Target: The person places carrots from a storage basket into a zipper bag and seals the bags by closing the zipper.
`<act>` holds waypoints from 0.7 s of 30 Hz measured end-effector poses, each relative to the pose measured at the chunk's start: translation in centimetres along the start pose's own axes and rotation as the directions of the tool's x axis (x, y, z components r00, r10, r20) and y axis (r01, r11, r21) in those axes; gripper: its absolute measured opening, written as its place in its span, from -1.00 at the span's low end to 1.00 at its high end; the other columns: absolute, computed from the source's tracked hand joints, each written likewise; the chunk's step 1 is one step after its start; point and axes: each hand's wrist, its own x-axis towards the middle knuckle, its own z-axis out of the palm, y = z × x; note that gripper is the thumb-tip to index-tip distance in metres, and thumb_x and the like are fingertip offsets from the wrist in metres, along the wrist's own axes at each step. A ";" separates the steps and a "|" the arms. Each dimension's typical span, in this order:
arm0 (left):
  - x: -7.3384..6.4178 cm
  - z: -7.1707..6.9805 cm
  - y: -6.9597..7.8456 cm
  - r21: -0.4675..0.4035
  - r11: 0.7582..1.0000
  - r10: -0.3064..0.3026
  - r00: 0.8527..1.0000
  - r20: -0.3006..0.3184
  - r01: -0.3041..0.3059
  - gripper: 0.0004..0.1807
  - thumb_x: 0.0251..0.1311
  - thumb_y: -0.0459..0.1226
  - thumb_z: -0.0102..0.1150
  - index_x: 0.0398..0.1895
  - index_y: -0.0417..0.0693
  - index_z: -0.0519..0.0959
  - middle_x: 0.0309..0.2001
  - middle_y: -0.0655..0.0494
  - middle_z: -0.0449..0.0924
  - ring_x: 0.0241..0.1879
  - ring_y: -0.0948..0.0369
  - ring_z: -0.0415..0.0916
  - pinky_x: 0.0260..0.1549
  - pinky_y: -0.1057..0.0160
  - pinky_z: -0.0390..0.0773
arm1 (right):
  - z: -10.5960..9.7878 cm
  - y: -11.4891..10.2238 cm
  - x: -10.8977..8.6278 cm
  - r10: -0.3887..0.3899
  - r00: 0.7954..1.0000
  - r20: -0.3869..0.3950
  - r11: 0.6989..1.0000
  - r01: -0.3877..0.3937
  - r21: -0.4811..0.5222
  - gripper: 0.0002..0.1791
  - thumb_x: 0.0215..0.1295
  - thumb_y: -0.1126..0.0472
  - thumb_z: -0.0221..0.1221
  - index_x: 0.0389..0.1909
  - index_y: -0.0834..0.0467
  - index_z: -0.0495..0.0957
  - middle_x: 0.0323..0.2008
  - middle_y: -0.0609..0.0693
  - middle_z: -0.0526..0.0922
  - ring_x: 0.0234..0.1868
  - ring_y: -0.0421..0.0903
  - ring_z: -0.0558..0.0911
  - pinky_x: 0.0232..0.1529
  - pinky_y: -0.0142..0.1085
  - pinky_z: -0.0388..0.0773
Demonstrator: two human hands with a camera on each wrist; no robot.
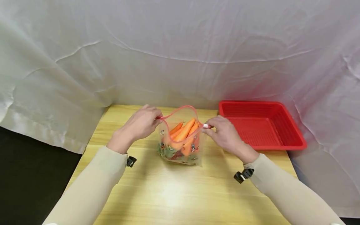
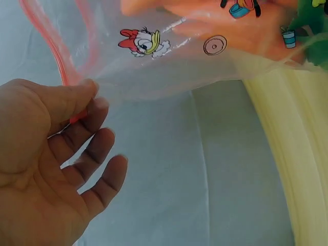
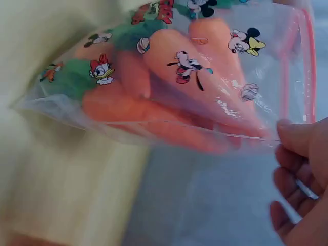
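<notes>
A clear zip bag with cartoon prints and a red-pink rim stands upright on the table, its mouth spread wide. Inside it are several orange carrots; green shapes show through its lower part. My left hand pinches the left corner of the rim between thumb and forefinger, the other fingers loosely bent in the left wrist view. At the opposite corner, my right hand pinches the rim beside a white-and-red zip slider. The right wrist view shows the carrots pressed against the bag's printed side.
A red plastic basket with a perforated bottom sits at the table's back right, just beyond my right hand. The light wooden table ends at a pale grey curtain behind and on both sides. A dark area lies to the left.
</notes>
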 end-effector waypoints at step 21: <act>-2.6 1.7 1.7 0.194 0.980 0.045 0.999 0.009 -0.046 -0.93 0.37 -0.27 0.35 -0.20 -0.08 0.71 -0.22 0.07 0.68 -0.21 0.02 0.47 -0.15 0.07 0.55 | -2.6 2.4 -2.7 -0.020 0.980 0.197 0.985 0.053 -0.163 -0.83 0.26 0.25 0.43 -0.17 0.14 0.67 -0.17 0.05 0.71 -0.09 0.07 0.60 -0.01 0.06 0.55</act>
